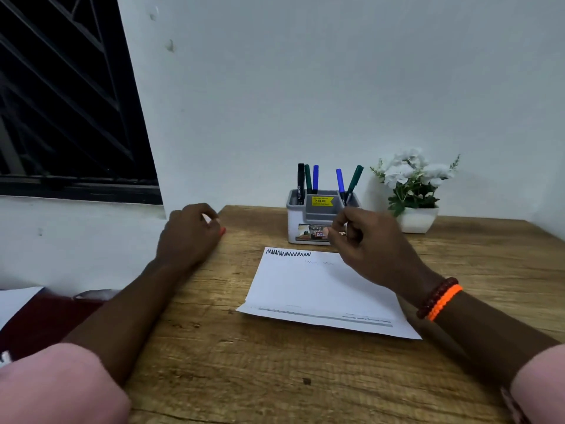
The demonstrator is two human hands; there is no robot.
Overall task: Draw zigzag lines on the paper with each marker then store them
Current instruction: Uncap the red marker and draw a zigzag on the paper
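Note:
A white sheet of paper [321, 289] lies on the wooden desk with one black zigzag line [287, 254] along its far left edge. Behind it stands a grey marker holder [308, 215]. Its left side holds a black marker [300, 182], a green marker [308, 179] and a blue marker [315, 177]. Its right side holds a blue marker [340, 180] and a tilted green marker [355, 180]. My right hand [370, 243] hovers in front of the holder, fingers curled just below that green marker; contact is unclear. My left hand [189, 234] rests on the desk's far left edge, fingers loosely curled, holding nothing visible.
A white pot of white flowers [412, 191] stands right of the holder against the wall. The wall closes off the desk's far side and right side. A dark barred window [61, 102] is at the left. Bare wood [275, 368] lies in front of the paper.

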